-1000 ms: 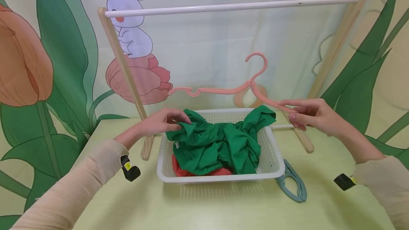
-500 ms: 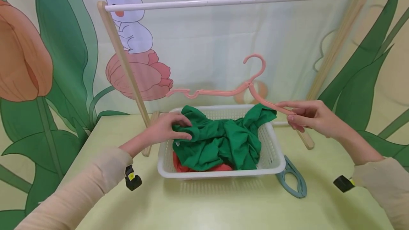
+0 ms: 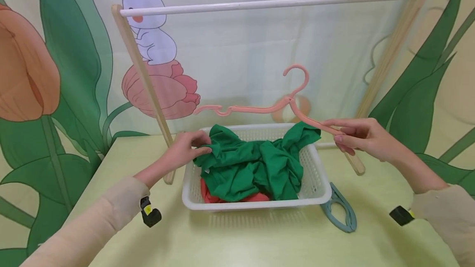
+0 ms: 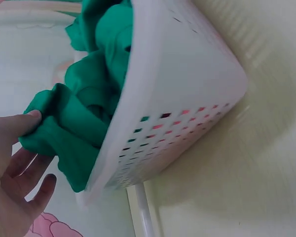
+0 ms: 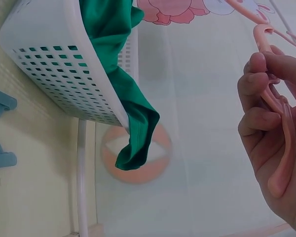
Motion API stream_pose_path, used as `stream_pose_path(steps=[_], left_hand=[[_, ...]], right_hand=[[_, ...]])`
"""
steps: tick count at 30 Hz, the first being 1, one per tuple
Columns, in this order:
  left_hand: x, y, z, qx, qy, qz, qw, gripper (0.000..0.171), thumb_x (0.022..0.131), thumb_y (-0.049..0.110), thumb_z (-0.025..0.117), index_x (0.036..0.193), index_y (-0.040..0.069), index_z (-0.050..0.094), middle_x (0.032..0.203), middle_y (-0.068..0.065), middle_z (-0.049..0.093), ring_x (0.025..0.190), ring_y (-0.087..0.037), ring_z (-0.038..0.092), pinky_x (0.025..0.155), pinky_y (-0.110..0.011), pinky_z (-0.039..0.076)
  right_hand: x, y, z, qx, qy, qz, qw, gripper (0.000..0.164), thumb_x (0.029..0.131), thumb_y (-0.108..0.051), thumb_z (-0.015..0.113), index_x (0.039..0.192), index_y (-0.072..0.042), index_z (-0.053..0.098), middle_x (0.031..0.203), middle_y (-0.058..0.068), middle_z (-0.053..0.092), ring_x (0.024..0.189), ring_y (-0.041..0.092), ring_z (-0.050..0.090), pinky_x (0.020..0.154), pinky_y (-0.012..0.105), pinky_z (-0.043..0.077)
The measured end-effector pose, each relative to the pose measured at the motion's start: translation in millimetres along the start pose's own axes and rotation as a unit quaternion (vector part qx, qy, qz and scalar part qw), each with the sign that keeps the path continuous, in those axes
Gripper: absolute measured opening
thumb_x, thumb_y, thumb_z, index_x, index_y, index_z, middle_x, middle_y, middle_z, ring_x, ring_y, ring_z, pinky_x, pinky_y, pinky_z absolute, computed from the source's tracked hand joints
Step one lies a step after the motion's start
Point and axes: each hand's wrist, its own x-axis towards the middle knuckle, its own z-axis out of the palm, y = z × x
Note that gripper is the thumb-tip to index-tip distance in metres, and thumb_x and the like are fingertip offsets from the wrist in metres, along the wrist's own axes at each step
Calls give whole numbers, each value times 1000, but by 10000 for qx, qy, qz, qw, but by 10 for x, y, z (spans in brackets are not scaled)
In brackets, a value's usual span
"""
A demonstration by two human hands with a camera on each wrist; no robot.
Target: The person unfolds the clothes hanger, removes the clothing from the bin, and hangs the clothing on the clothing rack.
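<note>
A green garment (image 3: 256,164) lies crumpled in a white basket (image 3: 259,205), its two upper corners draped over the rim. My left hand (image 3: 185,148) pinches the garment's left corner; in the left wrist view the thumb lies on top of the cloth and fingers are beneath it. With my right hand (image 3: 361,137) I hold one arm of a pink clothes hanger (image 3: 254,109). The hanger is unfolded above the basket's back side, hook upward. In the right wrist view my fingers curl round the hanger arm (image 5: 287,153).
Red cloth (image 3: 209,193) shows under the green garment. A folded blue hanger (image 3: 343,215) lies on the table right of the basket. Behind stands a rack with wooden legs (image 3: 142,69) and a white rod (image 3: 274,4). A printed cloth backdrop hangs at the back.
My left hand opened off the garment's left part, shifted slightly, and now pinches its left corner again. The right hand and the pink hanger have hardly moved.
</note>
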Motion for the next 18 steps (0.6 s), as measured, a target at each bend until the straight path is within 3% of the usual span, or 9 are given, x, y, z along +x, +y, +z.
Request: stream_pose_path(steps=[8,16,18], left_hand=[[-65,-18,-146,-697,23,-687,9952,32,96,22,65,125,11,67,125,-10,69,112,-26,68,96,-42,56],[-100,-47,-343,-1231,439,-1173,9845,39,99,33,60,129,9,64,129,-14,66,120,-28,62,106,-49,49],[-103,-50,-390,-1339,578,-1280,9810,41,100,35,58,130,8,64,128,-12,67,119,-23,62,107,-49,48]], right_hand=[[-62,0,-31,85,79,69,9999,45,93,16,50,137,6,52,65,5,57,51,15,48,41,30,35],[-119,-13,-52,34,84,141,9999,46,93,16,49,138,5,51,65,2,56,50,15,49,40,30,34],[-129,-18,-55,20,87,131,9999,45,93,16,49,138,7,51,65,2,56,50,15,49,40,30,34]])
